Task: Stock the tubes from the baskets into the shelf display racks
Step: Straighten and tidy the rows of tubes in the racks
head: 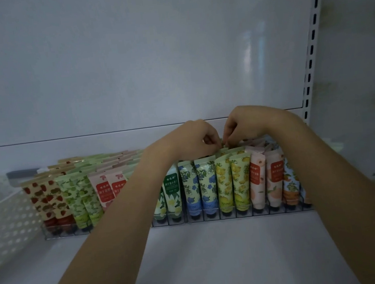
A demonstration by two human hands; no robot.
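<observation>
My left hand [195,141] and my right hand [247,123] are both over the back of the long clear plastic display rack [214,218]. The fingers are curled, and their tips pinch together the flat crimped top of one pale green soft tube [223,143]; the rest of it is hidden. It stands deep in the rack, behind the yellow lemon-print tubes [232,178] of the front row. The white perforated plastic basket [4,221] is at the left end of the rack. I think the danger is this: the rows are packed tight, so if I push down crooked, the tube can bend, or tip its neighbours forward out of their lanes.
</observation>
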